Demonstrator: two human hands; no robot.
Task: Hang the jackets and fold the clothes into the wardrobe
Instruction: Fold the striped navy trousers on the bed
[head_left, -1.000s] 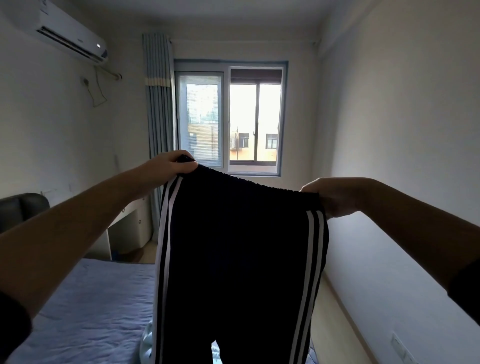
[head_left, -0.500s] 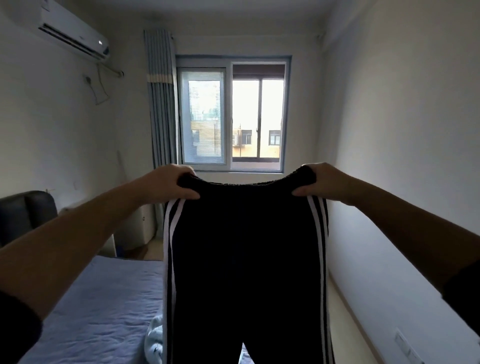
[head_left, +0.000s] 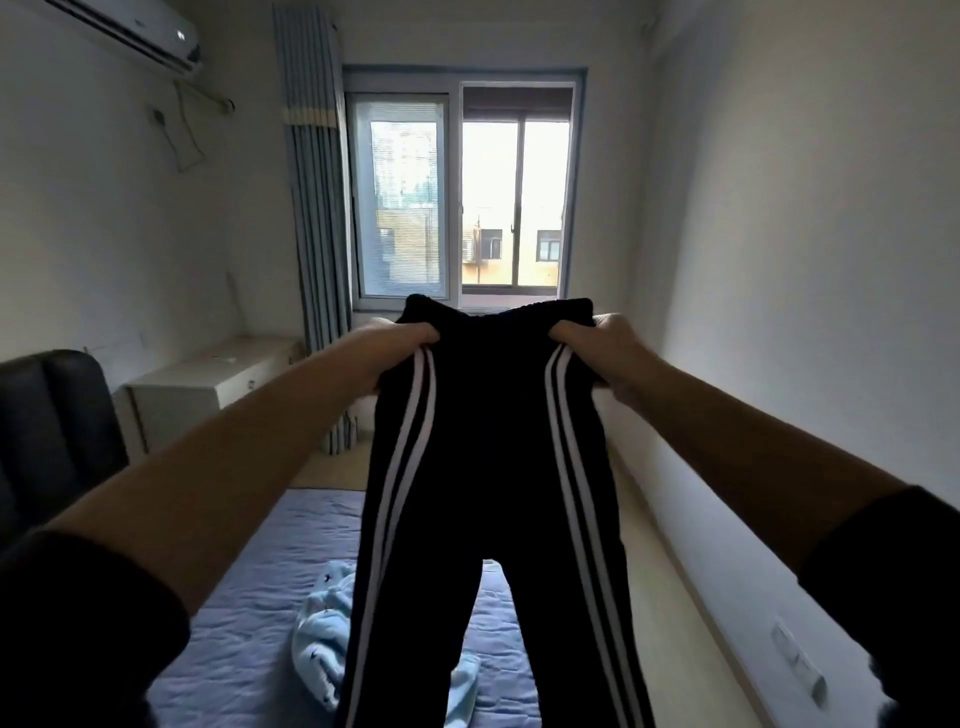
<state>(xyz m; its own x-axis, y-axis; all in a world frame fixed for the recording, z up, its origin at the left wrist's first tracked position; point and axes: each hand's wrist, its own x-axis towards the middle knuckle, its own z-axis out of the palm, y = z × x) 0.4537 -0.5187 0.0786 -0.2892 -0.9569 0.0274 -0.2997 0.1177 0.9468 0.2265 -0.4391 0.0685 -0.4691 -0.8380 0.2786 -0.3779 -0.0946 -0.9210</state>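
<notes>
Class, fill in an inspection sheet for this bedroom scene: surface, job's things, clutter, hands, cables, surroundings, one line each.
Surface: bed with a wrinkled blue sheet.
Job's things: black trousers with white side stripes, held up above the bed, legs hanging; light blue garment crumpled on the bed.
Clutter: nothing seen.
Hands: left hand and right hand each grip the trousers near the waistband.
Cables: cord on the left wall below the air conditioner.
Surroundings: window, curtain, white desk, dark headboard; no wardrobe in view.
</notes>
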